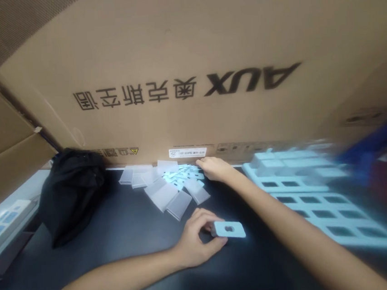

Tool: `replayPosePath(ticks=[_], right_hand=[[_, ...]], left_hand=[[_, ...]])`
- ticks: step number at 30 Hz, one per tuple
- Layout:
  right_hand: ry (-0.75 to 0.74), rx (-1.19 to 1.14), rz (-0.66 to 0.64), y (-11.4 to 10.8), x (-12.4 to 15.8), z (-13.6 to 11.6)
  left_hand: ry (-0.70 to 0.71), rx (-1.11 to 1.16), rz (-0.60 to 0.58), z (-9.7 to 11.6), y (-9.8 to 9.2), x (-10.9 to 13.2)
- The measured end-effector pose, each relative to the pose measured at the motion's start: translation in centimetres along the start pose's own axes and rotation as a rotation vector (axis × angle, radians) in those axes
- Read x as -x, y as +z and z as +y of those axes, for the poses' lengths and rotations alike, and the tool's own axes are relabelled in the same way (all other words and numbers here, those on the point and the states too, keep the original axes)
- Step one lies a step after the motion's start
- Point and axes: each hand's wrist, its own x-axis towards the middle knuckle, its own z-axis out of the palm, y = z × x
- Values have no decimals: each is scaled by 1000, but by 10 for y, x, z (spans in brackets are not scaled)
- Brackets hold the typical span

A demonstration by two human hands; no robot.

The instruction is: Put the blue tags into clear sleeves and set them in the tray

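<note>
My left hand (198, 242) rests on the dark table and pinches a small white flat part (229, 229) with an oval slot, held just above the surface. My right hand (214, 168) reaches to the far side of the table, fingers curled down onto a heap of small white pieces (184, 174) against the cardboard wall. I cannot see what those fingers hold. Several clear plastic sleeves (167, 195) lie fanned out beside that heap.
A large cardboard box (185, 63) printed AUX stands along the back. A black bag (69, 191) sits at the left. White trays (322, 205) with rectangular pockets lie at the right, blurred. A blurred blue shape (374, 143) is at the far right.
</note>
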Motion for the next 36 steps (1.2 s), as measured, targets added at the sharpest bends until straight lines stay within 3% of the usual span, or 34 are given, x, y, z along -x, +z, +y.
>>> replayPosePath(ticks=[3,6,10,12,15,20,32,36], right_hand=[[48,-35,23,-12,10,7],[97,-123,54,-32,40,10],[35,-699,250,-62,102,-12],[-65,-820,290,-72,129,-28],[-167,-795,237,-74,153,-49],[-160,-714,71,-62,155,-61],[-134,-547,-84,-66,161,-69],[-117,-428,-71,-77,173,-47]], left_hand=[[-7,-18,-3,2,0,0],[-16,-34,3,3,0,0],[-30,-47,25,2,1,0],[-29,-60,33,1,1,0],[-26,-70,39,1,2,1],[4,-75,44,2,2,2],[67,-77,26,1,1,5],[17,-89,-41,-2,2,7]])
